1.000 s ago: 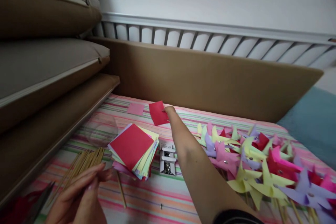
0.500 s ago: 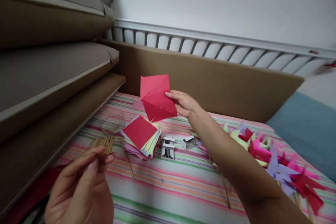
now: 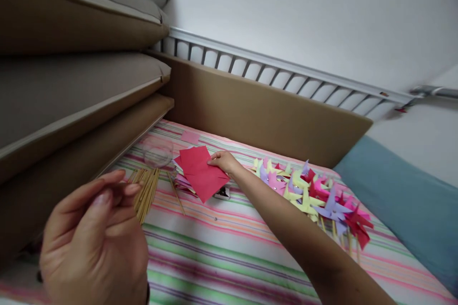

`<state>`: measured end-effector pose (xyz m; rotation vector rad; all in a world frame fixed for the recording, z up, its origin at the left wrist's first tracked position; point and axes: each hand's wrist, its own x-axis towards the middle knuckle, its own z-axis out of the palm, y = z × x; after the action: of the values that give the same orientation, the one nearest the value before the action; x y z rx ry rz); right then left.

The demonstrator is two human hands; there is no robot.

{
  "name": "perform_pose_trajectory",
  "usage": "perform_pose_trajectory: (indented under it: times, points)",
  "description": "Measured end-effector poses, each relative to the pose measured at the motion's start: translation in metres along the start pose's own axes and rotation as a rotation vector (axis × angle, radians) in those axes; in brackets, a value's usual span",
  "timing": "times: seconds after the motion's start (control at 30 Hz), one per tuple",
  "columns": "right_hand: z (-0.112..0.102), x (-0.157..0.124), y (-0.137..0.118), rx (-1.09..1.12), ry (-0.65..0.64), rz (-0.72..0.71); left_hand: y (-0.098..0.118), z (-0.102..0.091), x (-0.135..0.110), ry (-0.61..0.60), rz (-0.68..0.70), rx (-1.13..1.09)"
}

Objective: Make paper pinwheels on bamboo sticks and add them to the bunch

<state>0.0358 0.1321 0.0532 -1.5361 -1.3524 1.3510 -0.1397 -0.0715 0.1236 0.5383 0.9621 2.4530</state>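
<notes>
Pinched at its right edge, a red paper sheet (image 3: 204, 176) with cut lines is in my right hand (image 3: 222, 161). It hangs over the stack of coloured paper (image 3: 186, 185), hiding most of it, and covers much of a small white box (image 3: 223, 192). At lower left my left hand (image 3: 96, 233) has its thumb and fingertips closed together; whatever may be between them is too small or hidden to make out. Just beyond its fingers lies a bundle of thin wooden sticks (image 3: 147, 193), and one loose stick (image 3: 176, 194) is beside the stack.
Many paper pinwheels (image 3: 315, 195) on sticks lie at the right. Behind the stack are a clear round container (image 3: 157, 151) and a pink paper square (image 3: 190, 137). A brown board (image 3: 265, 109) closes the back; thick cushions (image 3: 78, 81) rise at left over the striped cloth (image 3: 222, 262).
My right hand has lowered the red sheet toward me, over the paper stack and white box. My left hand stays pinched. The view has shifted, showing more of the pinwheels.
</notes>
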Motion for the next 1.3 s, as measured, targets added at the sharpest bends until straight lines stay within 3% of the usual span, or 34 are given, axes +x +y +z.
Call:
perform_pose_trajectory:
  times: [0.13, 0.27, 0.47, 0.6, 0.73, 0.93, 1.3]
  points:
    - [-0.003, -0.01, 0.007, 0.058, 0.031, -0.015, -0.009, 0.001, -0.002, -0.089, -0.075, -0.034]
    - [-0.011, -0.031, 0.013, 0.188, 0.026, -0.036, -0.035, 0.004, 0.001, -0.182, -0.196, -0.064]
    - [-0.039, -0.095, 0.028, 0.403, 0.015, -0.071, -0.07, 0.012, -0.01, -0.337, -0.475, 0.035]
    - [-0.065, -0.143, 0.047, 0.52, 0.077, -0.133, -0.079, 0.016, -0.033, -0.498, -0.592, 0.129]
    - [-0.083, -0.171, 0.068, 0.66, 0.148, -0.187, -0.081, 0.019, -0.055, -0.629, -0.712, 0.216]
    - [-0.09, -0.171, 0.088, 0.751, 0.203, -0.225, -0.089, 0.026, -0.073, -0.844, -0.907, 0.343]
    - [-0.099, -0.143, 0.099, 0.799, 0.279, -0.219, -0.127, 0.033, -0.091, -0.898, -1.089, 0.443]
